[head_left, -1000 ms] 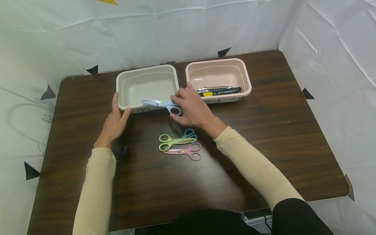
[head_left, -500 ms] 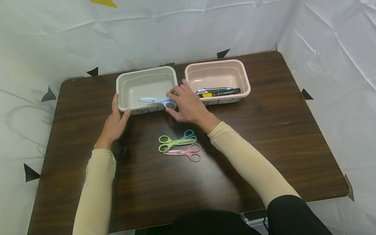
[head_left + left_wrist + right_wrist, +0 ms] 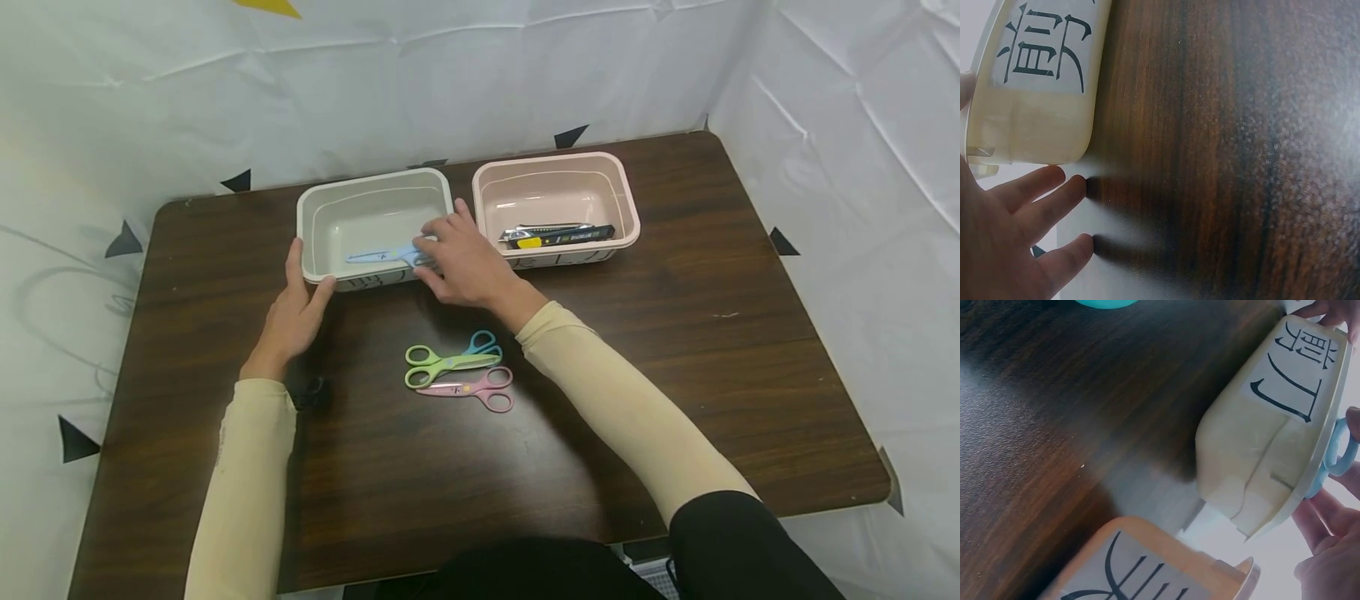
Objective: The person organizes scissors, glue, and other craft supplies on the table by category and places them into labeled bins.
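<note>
Right hand (image 3: 471,265) pinches light-blue scissors (image 3: 378,256) by the handles, blades over the off-white bin (image 3: 375,206); left hand (image 3: 288,315), fingers spread, touches its corner — lowering the scissors flat, handles clear of the rim, should settle them neatly.

Cream forearm sleeves (image 3: 247,483), faint marking (image 3: 222,442) on one — black upper sleeve (image 3: 738,533)
</note>
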The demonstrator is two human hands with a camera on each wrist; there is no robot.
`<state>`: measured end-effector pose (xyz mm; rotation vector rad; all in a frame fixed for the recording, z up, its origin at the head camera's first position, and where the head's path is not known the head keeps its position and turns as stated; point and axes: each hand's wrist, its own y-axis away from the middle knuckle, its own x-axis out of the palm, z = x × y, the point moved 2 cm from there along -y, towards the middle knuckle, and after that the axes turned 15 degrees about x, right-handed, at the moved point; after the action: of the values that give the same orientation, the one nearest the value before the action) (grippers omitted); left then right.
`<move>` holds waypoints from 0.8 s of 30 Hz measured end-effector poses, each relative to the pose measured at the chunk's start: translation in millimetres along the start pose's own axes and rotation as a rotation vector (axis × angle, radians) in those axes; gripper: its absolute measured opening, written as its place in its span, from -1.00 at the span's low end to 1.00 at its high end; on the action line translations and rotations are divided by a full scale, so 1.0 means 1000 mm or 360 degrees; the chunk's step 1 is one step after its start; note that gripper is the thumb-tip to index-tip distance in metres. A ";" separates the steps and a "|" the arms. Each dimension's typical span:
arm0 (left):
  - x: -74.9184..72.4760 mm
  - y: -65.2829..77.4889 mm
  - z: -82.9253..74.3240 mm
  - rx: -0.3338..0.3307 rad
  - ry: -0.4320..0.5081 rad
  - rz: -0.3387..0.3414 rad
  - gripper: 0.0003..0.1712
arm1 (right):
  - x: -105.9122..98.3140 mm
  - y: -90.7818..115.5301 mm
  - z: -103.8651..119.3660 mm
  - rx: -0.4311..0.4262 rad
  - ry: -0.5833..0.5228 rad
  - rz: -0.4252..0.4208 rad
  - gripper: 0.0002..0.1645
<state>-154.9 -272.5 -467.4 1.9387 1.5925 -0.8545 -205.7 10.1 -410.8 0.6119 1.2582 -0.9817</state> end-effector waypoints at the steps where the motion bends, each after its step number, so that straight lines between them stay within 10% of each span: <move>1: 0.000 0.000 0.000 -0.0004 0.0000 0.0001 -0.11 | 0.000 -0.001 0.001 0.0004 0.0011 0.0009 -0.42; 24: 0.000 0.001 0.000 -0.0016 0.0010 0.0010 -0.11 | 0.010 -0.011 0.003 0.0133 0.0004 0.0219 -0.42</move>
<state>-154.0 -272.8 -467.1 1.9403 1.5905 -0.8373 -213.3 -0.4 -418.1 0.7553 1.1658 -0.9224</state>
